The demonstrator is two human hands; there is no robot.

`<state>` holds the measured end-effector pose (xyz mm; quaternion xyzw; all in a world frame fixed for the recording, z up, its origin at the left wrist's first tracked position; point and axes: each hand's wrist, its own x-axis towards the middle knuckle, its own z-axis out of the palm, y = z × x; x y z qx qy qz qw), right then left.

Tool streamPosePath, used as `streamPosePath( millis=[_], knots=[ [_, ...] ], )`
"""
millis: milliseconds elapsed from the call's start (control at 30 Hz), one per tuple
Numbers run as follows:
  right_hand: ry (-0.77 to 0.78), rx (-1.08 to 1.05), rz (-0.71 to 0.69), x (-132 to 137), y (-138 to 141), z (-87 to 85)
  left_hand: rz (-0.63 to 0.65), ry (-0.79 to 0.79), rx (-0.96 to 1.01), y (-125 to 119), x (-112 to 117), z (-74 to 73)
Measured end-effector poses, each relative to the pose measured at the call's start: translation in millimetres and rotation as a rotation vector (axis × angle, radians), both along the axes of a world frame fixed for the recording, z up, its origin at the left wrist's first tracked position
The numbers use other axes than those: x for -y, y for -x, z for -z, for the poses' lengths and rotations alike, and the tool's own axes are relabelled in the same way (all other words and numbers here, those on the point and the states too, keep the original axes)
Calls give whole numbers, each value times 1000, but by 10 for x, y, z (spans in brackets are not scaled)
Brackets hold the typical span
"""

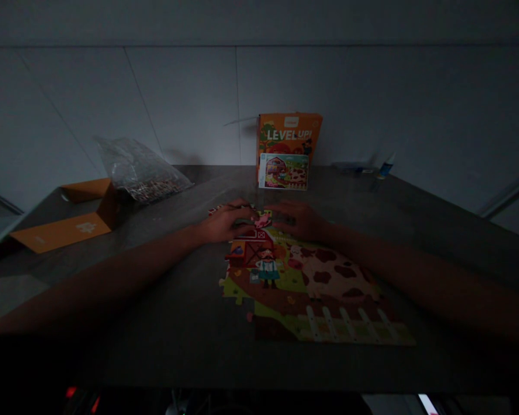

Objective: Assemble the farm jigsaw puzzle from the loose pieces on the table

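A partly assembled jigsaw puzzle (328, 276) lies flat on the table, showing a spotted cow, a farmer, a red barn and a white fence. At its far edge, my left hand (225, 223) rests over the barn side, fingers apart, partly covering some pieces behind it. Across from it, my right hand (300, 220) reaches in from the right with its fingers stretched out over the puzzle's upper edge. Between the fingertips of both hands sits a puzzle piece with a pink figure (263, 220). Dim light hides whether the fingers grip or merely touch it.
Against the wall stands an orange puzzle box (289, 124), a picture card (285, 172) leaning in front. An open orange box part (69, 227) and a clear plastic bag (142, 170) with contents lie left. A small bottle (386, 167) stands at the back right of the grey table (155, 328).
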<state>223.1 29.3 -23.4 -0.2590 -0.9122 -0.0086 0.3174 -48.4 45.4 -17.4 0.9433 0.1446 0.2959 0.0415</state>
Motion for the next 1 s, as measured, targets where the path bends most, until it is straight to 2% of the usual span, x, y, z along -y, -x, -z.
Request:
streamPosePath(
  millis=[167, 433, 900, 1000],
  knots=[
    [66, 25, -8, -8, -3, 7, -47, 28, -8, -10, 16, 6],
    [64, 53, 55, -15, 3, 11, -152, 15, -57, -25, 33, -22],
    [52, 51, 55, -33, -8, 29, -161, 6, -41, -8, -21, 28],
    [55, 57, 50, -31, -11, 32, -150, 60, 6, -9, -50, 32]
  ],
)
